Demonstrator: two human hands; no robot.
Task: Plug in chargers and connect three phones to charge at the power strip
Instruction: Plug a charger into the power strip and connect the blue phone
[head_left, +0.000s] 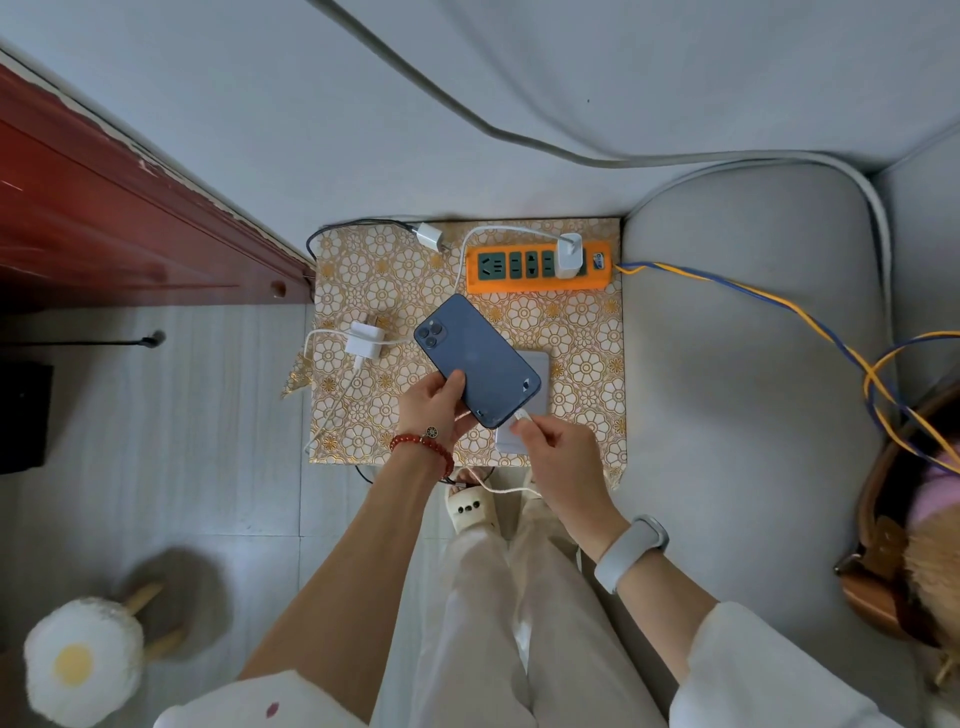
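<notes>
My left hand (436, 402) grips a dark blue phone (478, 358), back side up, above the patterned table (582, 332). My right hand (550, 441) pinches a white cable plug (521, 415) at the phone's bottom edge. That white cable runs to a white charger (569, 255) plugged into the orange power strip (535, 267) at the table's back right. Two more white chargers lie unplugged: one (430, 235) at the back and one (366, 340) at the left. A pale phone (524, 400) lies under the blue one, mostly hidden.
A grey sofa cushion (753, 364) borders the table on the right, a red wooden cabinet (119, 223) on the left. The strip's blue-and-yellow cord (769, 301) crosses the cushion. An egg-shaped stool (83, 660) stands on the floor at lower left.
</notes>
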